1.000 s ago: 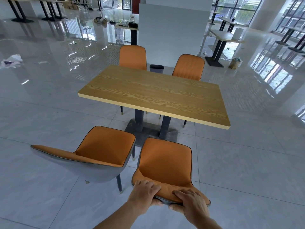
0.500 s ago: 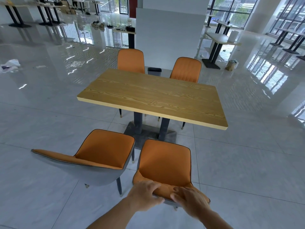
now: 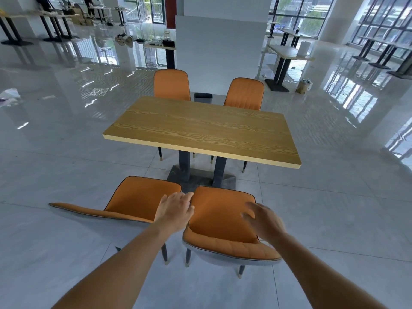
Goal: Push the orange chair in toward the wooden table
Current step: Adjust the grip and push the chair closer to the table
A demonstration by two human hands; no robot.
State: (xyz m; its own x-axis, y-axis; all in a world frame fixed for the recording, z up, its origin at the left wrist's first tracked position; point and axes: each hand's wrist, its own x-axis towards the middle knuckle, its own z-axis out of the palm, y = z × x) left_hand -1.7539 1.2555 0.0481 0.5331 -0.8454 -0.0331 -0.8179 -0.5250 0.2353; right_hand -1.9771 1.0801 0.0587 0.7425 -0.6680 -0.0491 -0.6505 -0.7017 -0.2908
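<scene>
Orange chair [image 3: 223,221] first, since that's what this was about: it sat on the near side of the wooden table [image 3: 200,128], its seat front just short of the table's dark base [image 3: 200,178] and not tucked under the top. Going by size though, the glossy tiled floor [image 3: 334,208] took up most of the view, then the table, bare on top, standing on two dark posts.

Three more orange chairs were around it: one on the near left [image 3: 133,201], angled off to the side with its backrest pointing left (pretty skewed compared to the others), and two at the far edge, far-left chair [image 3: 172,84] and far-right chair [image 3: 244,93], both upright and close in. A small dark bin [image 3: 202,97] stood on the floor between those two.

Smallest stuff: the left hand [image 3: 175,211] hovered over the chair's left edge, fingers spread, holding nothing. The right hand [image 3: 264,221] floated above the seat's right side, fingers loose and apart, also empty.
</scene>
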